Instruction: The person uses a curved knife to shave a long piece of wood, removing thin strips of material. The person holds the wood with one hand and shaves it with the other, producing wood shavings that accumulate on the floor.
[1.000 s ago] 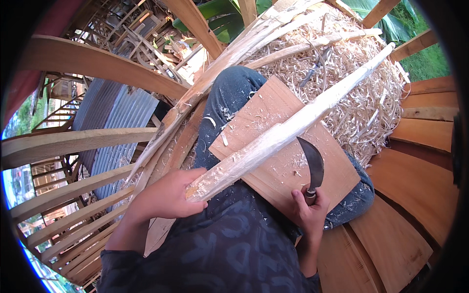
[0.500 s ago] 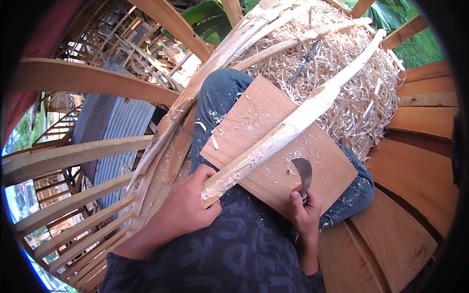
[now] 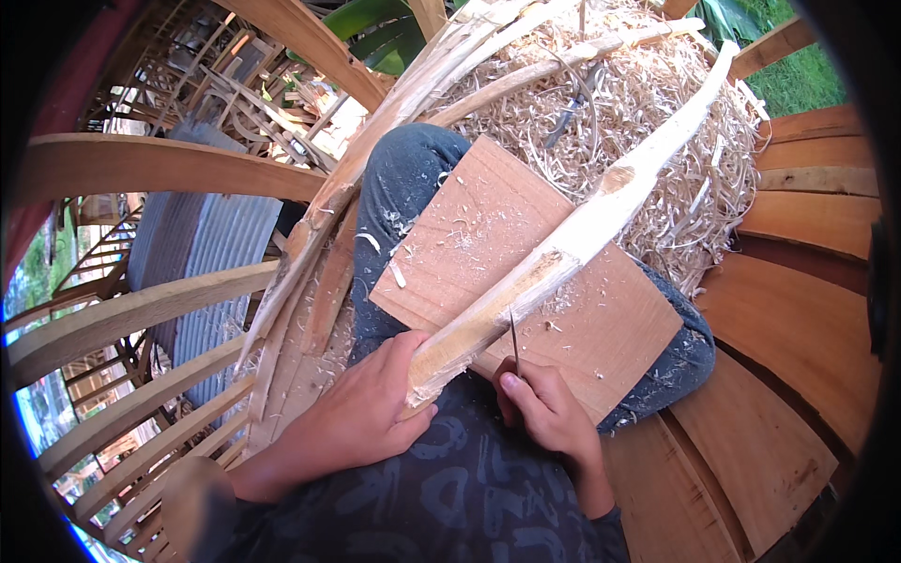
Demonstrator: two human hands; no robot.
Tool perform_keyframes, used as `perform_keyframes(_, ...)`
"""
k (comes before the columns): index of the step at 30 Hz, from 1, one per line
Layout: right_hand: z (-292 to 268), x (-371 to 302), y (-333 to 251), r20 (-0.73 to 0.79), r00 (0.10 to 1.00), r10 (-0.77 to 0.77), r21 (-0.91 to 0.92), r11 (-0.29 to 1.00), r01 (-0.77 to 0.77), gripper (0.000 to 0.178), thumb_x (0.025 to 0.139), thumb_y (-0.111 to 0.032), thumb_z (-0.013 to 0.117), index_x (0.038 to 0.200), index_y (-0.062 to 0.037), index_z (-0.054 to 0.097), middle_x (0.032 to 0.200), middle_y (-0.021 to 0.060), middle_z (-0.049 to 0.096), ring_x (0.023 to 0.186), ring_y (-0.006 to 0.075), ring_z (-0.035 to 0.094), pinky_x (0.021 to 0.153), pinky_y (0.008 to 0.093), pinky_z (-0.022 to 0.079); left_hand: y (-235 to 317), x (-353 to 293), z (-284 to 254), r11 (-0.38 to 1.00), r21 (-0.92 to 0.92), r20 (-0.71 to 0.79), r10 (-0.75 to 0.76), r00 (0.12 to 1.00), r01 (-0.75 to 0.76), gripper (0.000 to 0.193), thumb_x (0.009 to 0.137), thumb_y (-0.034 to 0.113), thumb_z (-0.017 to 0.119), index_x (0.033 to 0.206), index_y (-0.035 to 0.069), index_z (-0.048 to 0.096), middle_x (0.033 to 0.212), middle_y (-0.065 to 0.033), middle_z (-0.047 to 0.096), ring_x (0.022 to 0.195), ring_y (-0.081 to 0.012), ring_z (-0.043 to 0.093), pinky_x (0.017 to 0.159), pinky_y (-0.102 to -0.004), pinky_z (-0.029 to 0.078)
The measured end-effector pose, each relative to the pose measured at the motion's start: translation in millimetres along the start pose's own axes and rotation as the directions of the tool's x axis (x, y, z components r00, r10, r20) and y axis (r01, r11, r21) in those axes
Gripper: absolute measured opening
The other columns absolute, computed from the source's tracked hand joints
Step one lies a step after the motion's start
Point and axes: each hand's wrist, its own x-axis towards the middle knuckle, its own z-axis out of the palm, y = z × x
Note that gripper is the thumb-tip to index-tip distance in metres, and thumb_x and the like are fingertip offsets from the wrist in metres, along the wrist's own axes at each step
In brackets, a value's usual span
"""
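A long peeled wooden pole (image 3: 572, 244), pale with a few browner patches, lies slantwise over a square wooden board (image 3: 474, 206) on my lap. Around the pole's near end my left hand (image 3: 375, 403) is closed, thumb on its upper side. My right hand (image 3: 549, 403) grips a knife (image 3: 514, 342) by its handle, mostly hidden by the fingers. The dark blade appears edge-on as a thin line, its tip at the pole's right side; whether it touches the wood I cannot tell. Small shavings are scattered on the board.
A large heap of wood shavings (image 3: 648, 178) lies beyond my knees, with another knife (image 3: 566, 117) on it. More long poles (image 3: 375, 150) lean along my left. Wooden slats (image 3: 141, 328) stand at left, planks (image 3: 788, 310) at right. A blurred brown rounded shape (image 3: 185, 507) shows at lower left.
My right hand has moved left and turned the knife, so its blade now stands edge-on beside the pole. The pole has rolled slightly in my left hand, and a blurred shape has appeared at lower left.
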Motion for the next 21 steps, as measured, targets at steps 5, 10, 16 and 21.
perform_keyframes(5, -2.7, 0.7, 1.1, -0.041, 0.999, 0.004, -0.047, 0.999, -0.006, 0.035, 0.097, -0.024, 0.043, 0.073, 0.0, 0.048, 0.057, 0.0013, 0.047, 0.051, 0.0089, 0.043, 0.047, 0.0255, 0.035, -10.5, 0.6, -1.3, 0.997, 0.012, 0.081, 0.068, 0.994, -0.07, 0.059, 0.083, 0.019, 0.063, 0.126, -0.004, 0.03, 0.114, -0.0304, 0.048, 0.107, -0.045, 0.051, 0.089, -0.0453, 0.043)
perform_keyframes(10, -2.4, -0.3, 13.8, -0.121, 0.987, -0.103, 0.043, 0.993, 0.109, 0.046, 0.097, -0.036, 0.047, 0.067, -0.0003, 0.048, 0.054, 0.0011, 0.045, 0.049, 0.0086, 0.042, 0.045, 0.0258, 0.032, -6.2, 12.2, -13.6, 0.999, -0.016, 0.235, -0.035, 0.971, 0.04, 0.063, 0.078, 0.027, 0.069, 0.121, -0.002, 0.034, 0.099, -0.0291, 0.058, 0.093, -0.046, 0.058, 0.079, -0.0467, 0.047)
perform_keyframes(16, 2.9, -5.2, 11.5, -0.256, 0.965, -0.055, -0.011, 0.998, 0.054, 0.026, 0.09, -0.021, 0.06, 0.084, 0.0043, 0.063, 0.055, 0.0109, 0.046, 0.052, 0.0108, 0.042, 0.05, 0.0293, 0.038, -4.7, 17.1, -1.6, 0.995, -0.066, 0.079, -0.076, 0.994, 0.082, 0.059, 0.071, 0.034, 0.074, 0.113, 0.004, 0.044, 0.081, -0.0222, 0.064, 0.08, -0.0419, 0.063, 0.071, -0.047, 0.05)
perform_keyframes(21, 6.4, -13.3, 11.8, -0.342, 0.918, -0.202, -0.249, 0.961, 0.119, 0.031, 0.084, -0.027, 0.067, 0.074, 0.0019, 0.062, 0.055, 0.0151, 0.051, 0.045, 0.0249, 0.048, 0.046, 0.0329, 0.039, -3.1, 18.1, 9.2, 0.999, -0.051, -0.058, -0.009, 0.998, 0.006, 0.059, 0.068, 0.033, 0.075, 0.112, 0.006, 0.046, 0.082, -0.0198, 0.065, 0.078, -0.0387, 0.065, 0.067, -0.0443, 0.052)
